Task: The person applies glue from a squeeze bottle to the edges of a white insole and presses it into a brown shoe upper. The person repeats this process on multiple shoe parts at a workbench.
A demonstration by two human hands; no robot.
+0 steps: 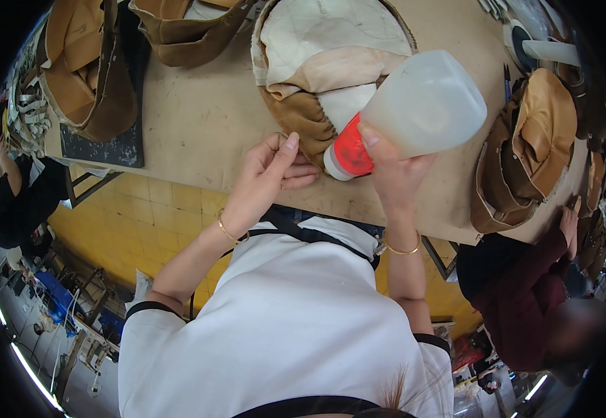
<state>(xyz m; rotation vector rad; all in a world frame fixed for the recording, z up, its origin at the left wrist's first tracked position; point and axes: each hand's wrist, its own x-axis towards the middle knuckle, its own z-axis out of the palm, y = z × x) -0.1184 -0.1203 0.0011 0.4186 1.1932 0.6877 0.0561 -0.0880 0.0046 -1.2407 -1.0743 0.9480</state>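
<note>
Yellow flooring (143, 216) shows below the tan tabletop (198, 104). I see the right hand (390, 164) gripping a cloudy bottle (435, 104) by its red band, white end pointing near-left beside the brown leather piece (301, 122); its fill level I cannot tell. The left hand (265, 167) curls at the leather's near edge, its grasp unclear. Open leather shells (526, 153) sit left and right.

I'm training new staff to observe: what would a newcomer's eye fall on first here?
Probably the big translucent bottle with its red neck, right of centre, gripped in the right hand. Next, the rounded brown piece with pale lining, top centre, the left hand at its near edge. Then the yellow floor below the table.
</note>
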